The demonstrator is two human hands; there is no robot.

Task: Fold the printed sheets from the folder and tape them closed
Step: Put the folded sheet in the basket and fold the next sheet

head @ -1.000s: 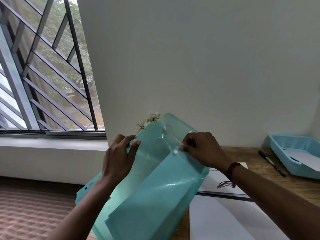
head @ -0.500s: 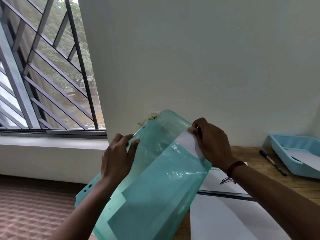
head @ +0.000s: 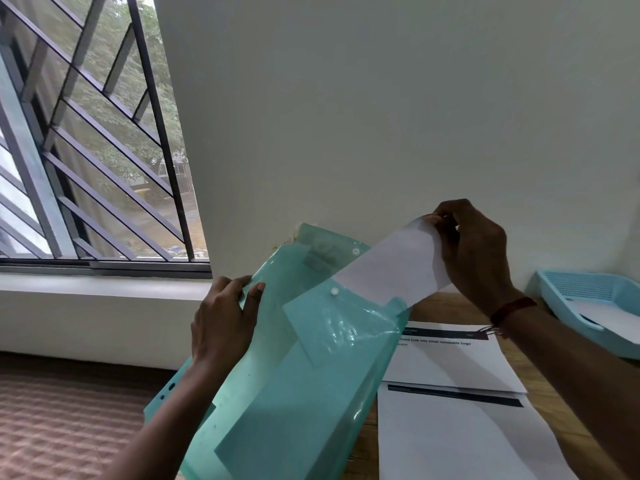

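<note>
A translucent teal plastic folder with a snap button is held up in front of me, tilted, its flap open at the top. My left hand grips the folder's left edge. My right hand pinches the top corner of a white sheet that sticks halfway out of the folder's mouth. More paper shows through the plastic lower down. Two printed sheets with dark header bars lie on the wooden desk under my right forearm.
A light blue plastic tray holding a white sheet stands at the desk's right. The white wall is straight ahead. A barred window and its sill are at the left, with brown patterned floor below.
My right hand has gone from the folder's snap flap to a white sheet and has drawn it up and to the right, out of the folder. My left hand holds its place.
</note>
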